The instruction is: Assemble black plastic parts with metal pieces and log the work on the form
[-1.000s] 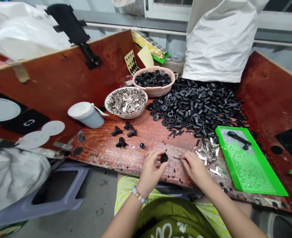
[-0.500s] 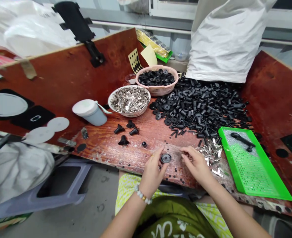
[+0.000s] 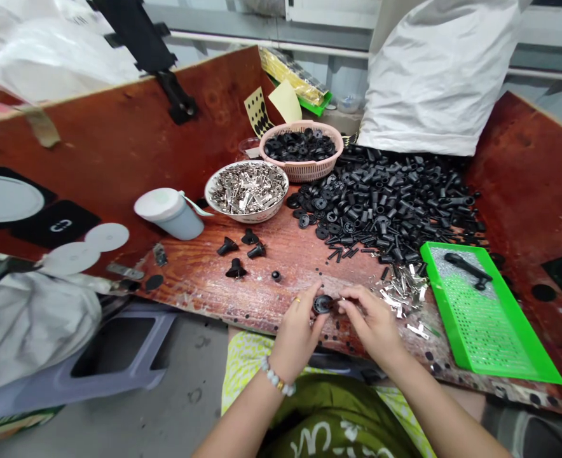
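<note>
My left hand [image 3: 299, 323] grips a round black plastic part [image 3: 322, 304] between thumb and fingers, its ribbed face turned up. Close beside it on the right, my right hand [image 3: 372, 319] is closed in a pinch at the part's edge; what its fingertips hold is too small to make out. A small black knob [image 3: 276, 276] lies on the table beyond my left hand. Farther left sit several black flared parts [image 3: 236, 268] with metal bits on them. Loose metal clips [image 3: 407, 286] lie to the right of my right hand.
Behind my hands are a bowl of metal clips [image 3: 214, 194], a pink basket [image 3: 304, 170] of black discs and a heap of black plastic parts [image 3: 386, 197]. A green tray [image 3: 495, 343] stands right, a lidded cup [image 3: 178, 219] left. Wooden walls [image 3: 119, 137] edge the table.
My right hand has moved left to the round black part, its fingers now pinched at the edge. The part has tilted slightly in my left hand.
</note>
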`<state>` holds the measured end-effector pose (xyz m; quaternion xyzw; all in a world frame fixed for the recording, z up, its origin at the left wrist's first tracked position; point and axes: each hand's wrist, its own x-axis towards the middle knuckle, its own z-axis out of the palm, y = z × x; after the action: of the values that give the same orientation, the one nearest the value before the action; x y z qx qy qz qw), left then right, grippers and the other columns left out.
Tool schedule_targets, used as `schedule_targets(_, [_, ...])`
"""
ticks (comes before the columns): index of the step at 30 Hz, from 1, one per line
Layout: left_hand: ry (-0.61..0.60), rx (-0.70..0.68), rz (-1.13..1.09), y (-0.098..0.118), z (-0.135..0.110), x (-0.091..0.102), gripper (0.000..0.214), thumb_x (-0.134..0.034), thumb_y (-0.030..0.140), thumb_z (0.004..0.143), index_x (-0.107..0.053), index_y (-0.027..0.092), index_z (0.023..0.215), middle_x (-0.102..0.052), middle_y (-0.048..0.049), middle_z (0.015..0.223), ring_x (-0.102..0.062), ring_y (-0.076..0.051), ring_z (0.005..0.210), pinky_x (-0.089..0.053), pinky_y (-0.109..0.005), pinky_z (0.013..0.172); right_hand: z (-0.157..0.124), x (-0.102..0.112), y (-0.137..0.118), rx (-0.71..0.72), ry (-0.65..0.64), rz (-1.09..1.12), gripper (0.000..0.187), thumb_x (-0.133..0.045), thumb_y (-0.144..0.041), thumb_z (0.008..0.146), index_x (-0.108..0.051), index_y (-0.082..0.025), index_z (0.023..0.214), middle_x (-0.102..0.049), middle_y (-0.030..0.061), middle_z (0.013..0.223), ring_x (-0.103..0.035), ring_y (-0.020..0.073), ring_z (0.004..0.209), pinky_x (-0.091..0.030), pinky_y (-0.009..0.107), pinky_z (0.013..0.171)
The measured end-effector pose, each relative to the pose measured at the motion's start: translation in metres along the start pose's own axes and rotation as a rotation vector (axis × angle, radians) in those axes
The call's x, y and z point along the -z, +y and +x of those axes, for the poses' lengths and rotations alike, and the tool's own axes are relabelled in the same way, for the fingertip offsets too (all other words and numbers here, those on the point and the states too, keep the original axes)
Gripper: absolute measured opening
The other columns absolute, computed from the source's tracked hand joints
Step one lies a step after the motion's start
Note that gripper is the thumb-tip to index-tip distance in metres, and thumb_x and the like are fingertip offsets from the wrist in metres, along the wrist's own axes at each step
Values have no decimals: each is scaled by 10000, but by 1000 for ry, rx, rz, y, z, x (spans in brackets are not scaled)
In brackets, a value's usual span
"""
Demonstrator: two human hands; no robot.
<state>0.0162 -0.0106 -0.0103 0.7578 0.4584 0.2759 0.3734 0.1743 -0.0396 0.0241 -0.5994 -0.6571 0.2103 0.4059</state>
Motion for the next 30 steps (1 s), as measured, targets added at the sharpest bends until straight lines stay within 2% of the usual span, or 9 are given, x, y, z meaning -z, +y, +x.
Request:
schedule_targets(7, [-42,-20,9,2,-3,4,608,-514,134,826,-256,254,1363,-571,-71,1180,-534,-212,1028,-455,-370,869,3,-2,2,71,-11,-9,141,-483,-161,866,-588,-202,951,-640,32,848,-607,139,787,-485,253,713])
schedule_targets(13, [-90,-57,29,3,-2,8,626,-494,113,828,-233,249,1380,-556,-80,1210,-519,-221,1046,-457,-392,879,4,-1,5,192,-23,-11,190,-455,-120,873,-567,-199,1005,-621,57,905,-586,151,861,-482,283,758])
schedule_targets(20, [-121,-86,47,4,-1,12,596,-481,107,832,-264,248,1369,-577,-77,1160,-522,-223,1037,-463,-392,870,8,3,7,41,-60,-25,130,-465,-177,881,-575,-208,942,-614,23,806,-595,129,702,-487,263,658])
schedule_targets(22, [-114,-85,41,4,-1,11,598,-486,112,831,-260,247,1369,-579,-75,1158,-531,-221,1018,-467,-389,860,6,2,7,95,-53,-51,146,-460,-170,880,-573,-208,963,-620,35,832,-602,143,748,-498,280,685])
schedule_targets(26, [-95,-60,59,5,-1,9,582,-483,107,828,-280,222,1361,-579,-92,1148,-548,-221,975,-468,-391,850,0,-2,8,302,-43,-150,255,-449,-93,866,-541,-198,1080,-622,85,954,-588,177,927,-505,328,798])
schedule_targets(30, [-112,-76,33,5,2,10,591,-498,93,815,-294,230,1353,-590,-79,1130,-549,-213,975,-462,-377,859,0,0,13,379,-58,-187,277,-462,-79,858,-537,-198,1097,-625,87,970,-590,178,938,-513,331,807])
